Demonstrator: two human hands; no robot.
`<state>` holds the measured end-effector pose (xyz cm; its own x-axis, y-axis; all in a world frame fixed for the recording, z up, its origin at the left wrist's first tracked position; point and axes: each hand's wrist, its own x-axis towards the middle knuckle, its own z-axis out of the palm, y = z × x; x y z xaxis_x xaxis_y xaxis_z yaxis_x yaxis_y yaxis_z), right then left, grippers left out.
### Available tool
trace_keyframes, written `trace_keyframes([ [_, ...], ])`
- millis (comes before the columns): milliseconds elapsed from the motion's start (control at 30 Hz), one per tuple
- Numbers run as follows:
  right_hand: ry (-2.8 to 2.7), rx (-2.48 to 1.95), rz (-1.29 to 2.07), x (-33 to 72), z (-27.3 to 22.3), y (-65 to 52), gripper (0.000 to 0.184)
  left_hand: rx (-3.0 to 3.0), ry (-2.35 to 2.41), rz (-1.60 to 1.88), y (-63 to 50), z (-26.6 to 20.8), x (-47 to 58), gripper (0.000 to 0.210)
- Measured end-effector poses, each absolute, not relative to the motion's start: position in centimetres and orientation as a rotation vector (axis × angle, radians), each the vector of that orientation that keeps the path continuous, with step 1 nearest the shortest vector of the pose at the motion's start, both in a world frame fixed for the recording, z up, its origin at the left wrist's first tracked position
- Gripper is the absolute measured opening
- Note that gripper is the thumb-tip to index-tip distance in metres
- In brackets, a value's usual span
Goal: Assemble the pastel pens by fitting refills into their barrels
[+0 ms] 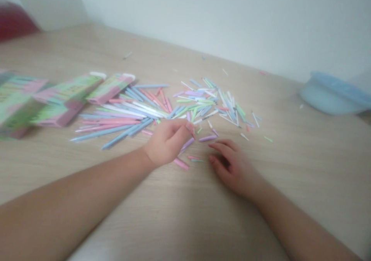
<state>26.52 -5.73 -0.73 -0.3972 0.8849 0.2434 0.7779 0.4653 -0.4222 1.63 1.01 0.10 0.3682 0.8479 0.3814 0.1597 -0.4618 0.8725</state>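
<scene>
My left hand (168,142) is closed in a pinch, and a thin reddish piece (193,134) pokes out below its fingertips. The blur hides what kind of piece it is. To its right my right hand (233,167) hovers over or rests on the table with thumb and fingers apart, holding nothing. Between the hands lie a purple pen-like barrel (208,138), a pink one (181,163) and small thin bits (195,159). Behind my left hand spreads a pile of long pastel pen-like sticks (116,121). Shorter thin sticks (203,94) are heaped beyond both hands.
Several pink and green boxes (65,94) lie at the left of the wooden table (174,218). A light blue container (333,92) stands at the right. Loose bits (127,55) are scattered towards the white wall (217,17). A dark red object (16,21) sits at the far left.
</scene>
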Motion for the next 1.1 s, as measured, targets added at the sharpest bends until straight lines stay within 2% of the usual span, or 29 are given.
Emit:
trace_keyframes([
  [133, -2.466, -1.289, 0.368, 25.2, -0.2, -6.8, 0.04, 1.836, 0.916, 1.138, 1.0, 0.2, 1.7, 0.05],
  [333, -2.84, -0.949, 0.412, 22.8, 1.0, -7.8, 0.068, 1.874, 0.916, 1.161, 1.1, 0.1, 1.5, 0.05],
  [500, -2.857, -1.013, 0.543, 22.3, 0.7, -7.3, 0.069, 1.996, 0.895, 1.156, 1.1, 0.0, 1.6, 0.051],
  [667, -2.742, -1.097, 0.432, 23.0, -0.2, -6.0, 0.073, 2.145, 0.872, 1.119, 0.7, -0.1, 1.6, 0.047],
  [933, -2.643, -1.063, 0.364, 23.6, -0.7, -1.3, 0.055, 2.148, 0.764, 1.052, 0.6, -0.2, 1.8, 0.042],
  [1100, -2.553, -0.926, 0.352, 23.9, -0.7, 2.0, 0.057, 2.208, 0.825, 1.005, 0.4, 0.1, 2.2, 0.041],
])
